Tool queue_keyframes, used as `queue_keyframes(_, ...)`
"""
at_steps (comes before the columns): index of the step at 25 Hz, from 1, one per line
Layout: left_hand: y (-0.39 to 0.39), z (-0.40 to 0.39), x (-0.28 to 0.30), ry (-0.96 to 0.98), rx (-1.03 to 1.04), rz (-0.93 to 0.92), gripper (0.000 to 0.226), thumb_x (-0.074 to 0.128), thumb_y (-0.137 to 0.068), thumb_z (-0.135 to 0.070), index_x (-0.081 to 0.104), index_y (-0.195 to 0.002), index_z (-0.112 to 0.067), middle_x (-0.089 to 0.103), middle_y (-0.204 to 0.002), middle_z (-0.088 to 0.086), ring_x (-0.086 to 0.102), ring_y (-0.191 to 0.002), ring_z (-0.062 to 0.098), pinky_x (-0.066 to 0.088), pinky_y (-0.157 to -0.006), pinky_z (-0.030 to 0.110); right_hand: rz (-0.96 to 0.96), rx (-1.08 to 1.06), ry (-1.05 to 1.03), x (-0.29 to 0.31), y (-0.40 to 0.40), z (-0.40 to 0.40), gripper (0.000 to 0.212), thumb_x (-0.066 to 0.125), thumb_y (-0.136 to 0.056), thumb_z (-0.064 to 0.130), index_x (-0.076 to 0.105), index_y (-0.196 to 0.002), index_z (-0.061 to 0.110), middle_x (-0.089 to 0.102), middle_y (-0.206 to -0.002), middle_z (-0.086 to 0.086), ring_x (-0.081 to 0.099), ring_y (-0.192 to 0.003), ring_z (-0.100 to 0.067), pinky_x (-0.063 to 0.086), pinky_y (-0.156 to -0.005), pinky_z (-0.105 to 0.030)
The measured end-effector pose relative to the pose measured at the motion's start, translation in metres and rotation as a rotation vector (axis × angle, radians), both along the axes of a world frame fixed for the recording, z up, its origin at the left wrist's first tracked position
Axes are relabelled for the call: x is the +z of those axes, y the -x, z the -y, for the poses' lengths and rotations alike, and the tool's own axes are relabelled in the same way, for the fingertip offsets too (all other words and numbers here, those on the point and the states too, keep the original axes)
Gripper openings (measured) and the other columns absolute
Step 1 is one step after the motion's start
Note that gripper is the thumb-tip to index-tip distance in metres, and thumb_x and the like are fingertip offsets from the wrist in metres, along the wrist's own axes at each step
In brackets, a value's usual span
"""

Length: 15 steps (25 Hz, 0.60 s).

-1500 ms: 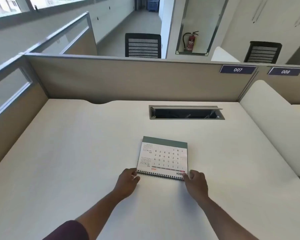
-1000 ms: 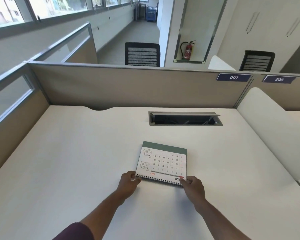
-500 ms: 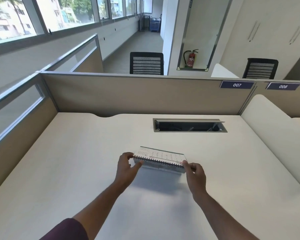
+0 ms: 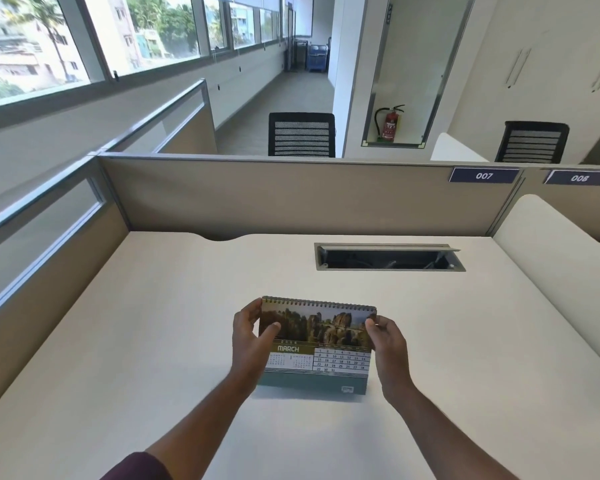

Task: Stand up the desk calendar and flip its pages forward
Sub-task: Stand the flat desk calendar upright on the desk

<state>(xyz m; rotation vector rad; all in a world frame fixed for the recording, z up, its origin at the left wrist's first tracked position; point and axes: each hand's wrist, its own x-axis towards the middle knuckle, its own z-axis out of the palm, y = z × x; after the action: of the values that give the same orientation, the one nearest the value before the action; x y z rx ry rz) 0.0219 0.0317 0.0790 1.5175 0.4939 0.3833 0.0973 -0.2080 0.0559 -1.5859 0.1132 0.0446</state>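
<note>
The desk calendar [image 4: 321, 344] stands upright near the middle of the white desk [image 4: 153, 341], its spiral binding on top. Its MARCH page faces me, with a rocky landscape photo above a date grid and a grey-green base below. My left hand [image 4: 252, 336] grips the calendar's upper left edge, thumb across the photo. My right hand [image 4: 383, 336] pinches the upper right corner. Whether the base rests on the desk or hovers just above it is unclear.
An open cable tray slot [image 4: 388, 258] is cut into the desk behind the calendar. Beige partition walls [image 4: 291, 195] close off the back and left. A rounded white divider [image 4: 551, 271] rises on the right. Office chairs stand beyond the partition.
The calendar lay flat with its spiral edge toward me. Both hands lifted that edge and swung it up and over, so it now stands with the March picture page facing me.
</note>
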Motion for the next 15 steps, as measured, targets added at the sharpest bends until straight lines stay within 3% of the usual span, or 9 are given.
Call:
queue_keyframes(3,0.009,-0.006,-0.01,-0.013,-0.002,0.001,0.058,0.068,-0.083,0.001,0.049,-0.133,-0.021,0.053,-0.135,0.002,0.052,-0.128,0.014,0.048,-0.106,0.037,-0.024,0.079,0.009,-0.006,0.008,-0.005,0.023,0.065,-0.098,0.029,0.059,-0.12,0.027,0.079,-0.102,0.0,0.072,-0.101,-0.013,0.05,-0.079,-0.029)
queue_keyframes(6,0.019,-0.011,-0.024,-0.116,-0.038,-0.026,0.06,0.067,-0.082,0.002,0.047,-0.132,-0.024,0.051,-0.133,-0.004,0.053,-0.124,0.01,0.054,-0.094,0.028,-0.031,0.131,0.047,-0.015,0.014,-0.007,0.028,0.064,-0.099,0.032,0.05,-0.123,0.033,0.081,-0.099,-0.001,0.076,-0.092,-0.013,0.058,-0.076,-0.034)
queue_keyframes(10,0.03,-0.013,-0.05,-0.313,0.017,-0.225,0.051,0.071,-0.082,-0.004,0.046,-0.124,-0.015,0.049,-0.122,0.003,0.054,-0.113,0.021,0.055,-0.091,0.037,-0.088,0.202,0.26,-0.044,0.026,0.0,0.022,0.059,-0.1,0.043,0.05,-0.116,0.03,0.079,-0.099,-0.002,0.077,-0.089,-0.02,0.061,-0.082,-0.046)
queue_keyframes(12,0.034,-0.013,-0.06,-0.303,-0.069,-0.333,0.041,0.07,-0.083,-0.009,0.048,-0.116,-0.017,0.057,-0.114,0.001,0.059,-0.109,0.023,0.056,-0.087,0.034,-0.086,0.26,0.403,-0.061,0.034,0.006,0.024,0.055,-0.1,0.048,0.056,-0.112,0.028,0.077,-0.106,0.004,0.074,-0.092,-0.012,0.061,-0.08,-0.038)
queue_keyframes(15,0.039,-0.013,-0.07,-0.269,-0.257,-0.457,0.043,0.067,-0.088,-0.015,0.047,-0.126,-0.019,0.06,-0.121,-0.003,0.057,-0.114,0.02,0.053,-0.095,0.031,0.001,0.302,0.556,-0.075,0.043,0.012,0.029,0.05,-0.1,0.051,0.059,-0.117,0.029,0.073,-0.115,0.01,0.067,-0.097,-0.001,0.054,-0.072,-0.015)
